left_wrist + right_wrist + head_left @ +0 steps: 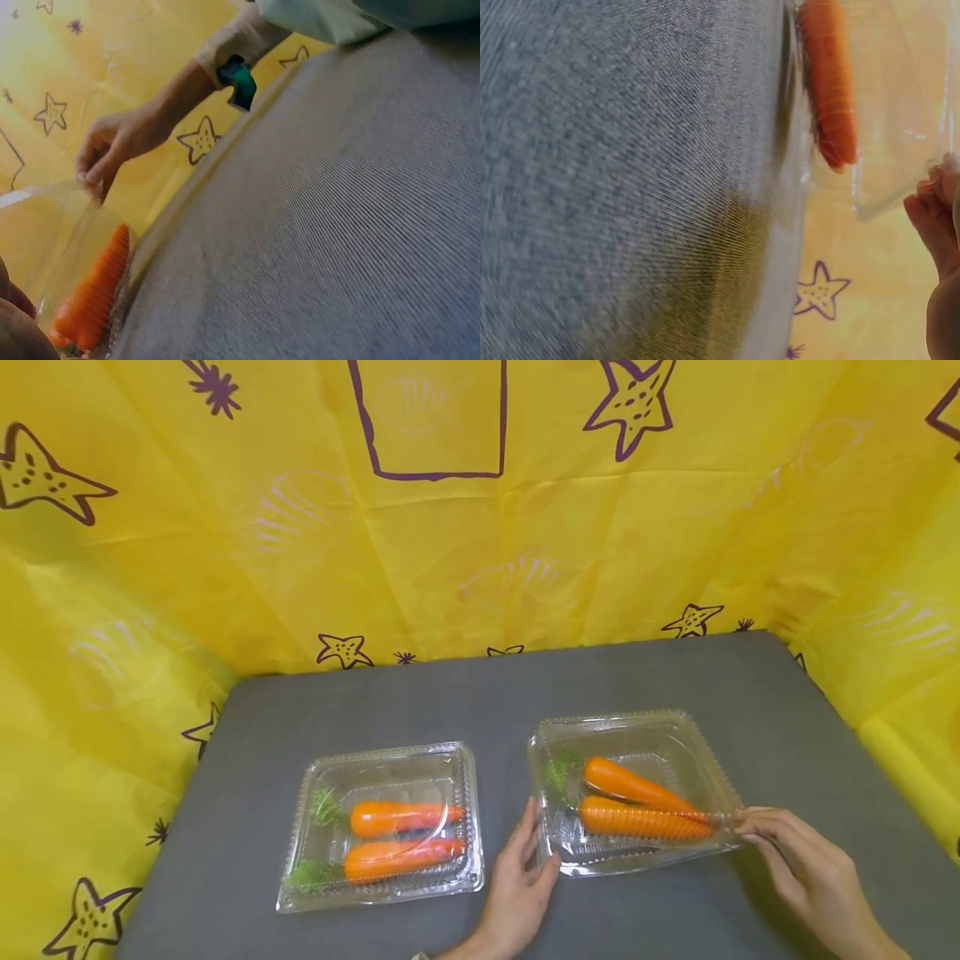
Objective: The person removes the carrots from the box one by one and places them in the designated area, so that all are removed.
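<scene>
Closest to me, the left hand [517,902] sits at the near left corner of a clear box [611,720], thumb and index finger apart and both touching the plastic; whether they squeeze it I can't tell. The right hand [813,868] pinches the near right corner of that box's lid [892,199], and I see that corner up off the table [375,702]. My left wrist view adds a dark band [238,79] on that arm. Inside the box two carrots [633,783] converge toward the right hand, green tops [562,770] to the left. Left of it, I have a second box [472,827] on the grey tabletop, its own pair of carrots [401,860] lying nearly parallel. Behind everything hangs a yellow cloth [450,560] with purple starfish outlines.
</scene>
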The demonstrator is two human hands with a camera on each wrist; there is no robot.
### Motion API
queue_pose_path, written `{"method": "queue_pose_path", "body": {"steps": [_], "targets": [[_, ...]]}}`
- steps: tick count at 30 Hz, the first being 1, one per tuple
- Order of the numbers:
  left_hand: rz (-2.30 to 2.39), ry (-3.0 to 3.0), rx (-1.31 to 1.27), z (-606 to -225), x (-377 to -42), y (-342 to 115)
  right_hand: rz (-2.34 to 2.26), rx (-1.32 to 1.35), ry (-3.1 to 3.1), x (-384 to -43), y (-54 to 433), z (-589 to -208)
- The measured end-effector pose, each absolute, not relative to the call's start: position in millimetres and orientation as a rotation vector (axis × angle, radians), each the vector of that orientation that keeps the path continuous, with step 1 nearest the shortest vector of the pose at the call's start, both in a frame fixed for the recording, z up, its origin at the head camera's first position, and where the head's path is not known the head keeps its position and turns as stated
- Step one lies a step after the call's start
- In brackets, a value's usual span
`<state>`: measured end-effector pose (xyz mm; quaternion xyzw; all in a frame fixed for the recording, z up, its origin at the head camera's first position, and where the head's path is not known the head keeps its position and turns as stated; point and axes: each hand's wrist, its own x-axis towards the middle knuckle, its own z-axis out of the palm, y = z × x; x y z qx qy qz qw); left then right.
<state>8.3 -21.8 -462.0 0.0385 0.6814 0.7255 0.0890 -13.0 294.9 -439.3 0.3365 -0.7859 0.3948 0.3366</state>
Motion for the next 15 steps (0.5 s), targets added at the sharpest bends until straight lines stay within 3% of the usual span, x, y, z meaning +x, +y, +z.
{"method": "queue_pose_path", "body": {"steps": [15], "targets": [[2.131,2.069,0.072,-457.0,9.7,-16.5,1.056,0.877,-2.013,-17.3,295.4,-413.3]]}}
